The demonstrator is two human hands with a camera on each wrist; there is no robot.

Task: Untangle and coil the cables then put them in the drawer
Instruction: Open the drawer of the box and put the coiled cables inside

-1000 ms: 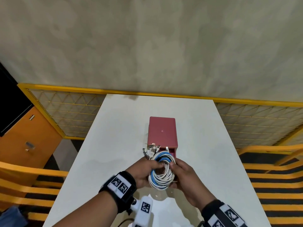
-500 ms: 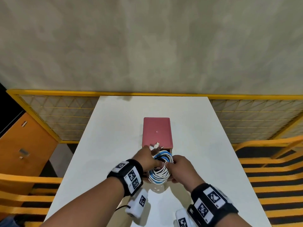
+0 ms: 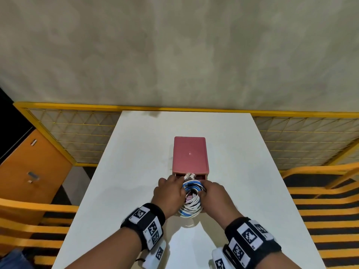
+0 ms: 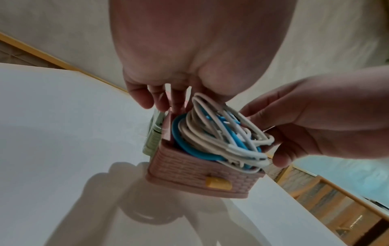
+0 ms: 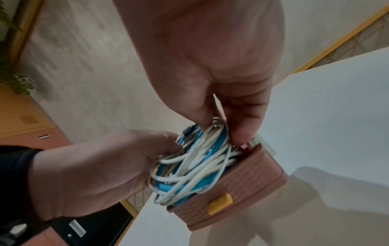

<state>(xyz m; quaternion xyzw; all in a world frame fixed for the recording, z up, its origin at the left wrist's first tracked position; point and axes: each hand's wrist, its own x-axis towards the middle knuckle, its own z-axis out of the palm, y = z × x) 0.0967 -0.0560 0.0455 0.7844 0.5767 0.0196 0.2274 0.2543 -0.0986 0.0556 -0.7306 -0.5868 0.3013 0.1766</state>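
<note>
Coiled bundle of white and blue cables sits partly inside open pink brick-patterned plastic drawer (yellow knob) — left hand and right hand both grip the bundle, close together.

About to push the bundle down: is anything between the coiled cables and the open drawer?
Nothing visible. The coiled cables, held by the left hand and right hand, already sit partly inside the open drawer, loops bulging above its front wall. The drawer floor is hidden.
</note>
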